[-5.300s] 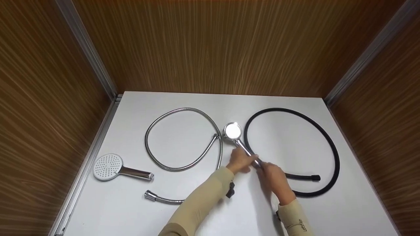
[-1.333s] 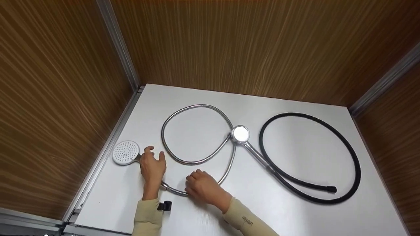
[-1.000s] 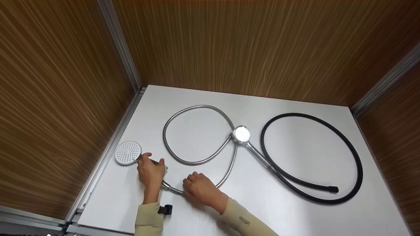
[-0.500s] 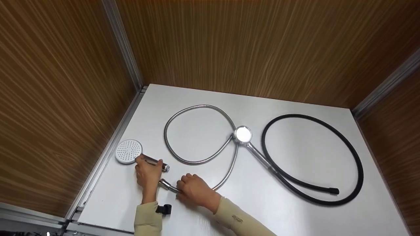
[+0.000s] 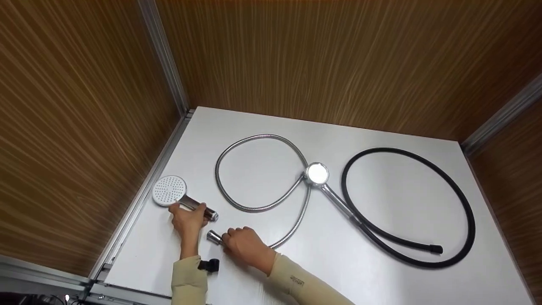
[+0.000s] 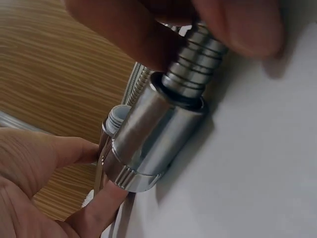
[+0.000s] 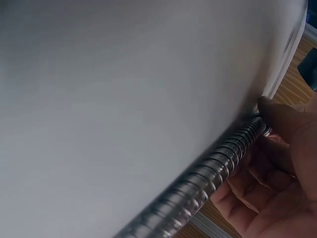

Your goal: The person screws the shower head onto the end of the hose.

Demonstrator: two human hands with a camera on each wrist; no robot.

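My left hand (image 5: 188,220) grips the handle of a shower head (image 5: 169,190) with a round white spray face, at the table's left. Its white threaded inlet (image 6: 118,116) shows in the left wrist view. My right hand (image 5: 247,248) pinches a metal shower hose (image 5: 292,233) just behind its chrome end nut (image 5: 214,237). In the left wrist view that nut (image 6: 148,139) is close in front of the inlet, and whether they touch cannot be told. The ribbed hose (image 7: 198,183) runs between my right thumb and fingers in the right wrist view.
A chrome shower head (image 5: 317,173) lies mid-table over part of the metal hose, its handle end meeting a coiled black hose (image 5: 470,212) on the right. Wood-grain panels (image 5: 317,63) enclose the white table (image 5: 381,279) at the back and both sides.
Both hands have left the chrome shower head, which now joins the black hose. My left hand has taken the white-faced shower head's handle; my right hand has brought the metal hose's end leftward.
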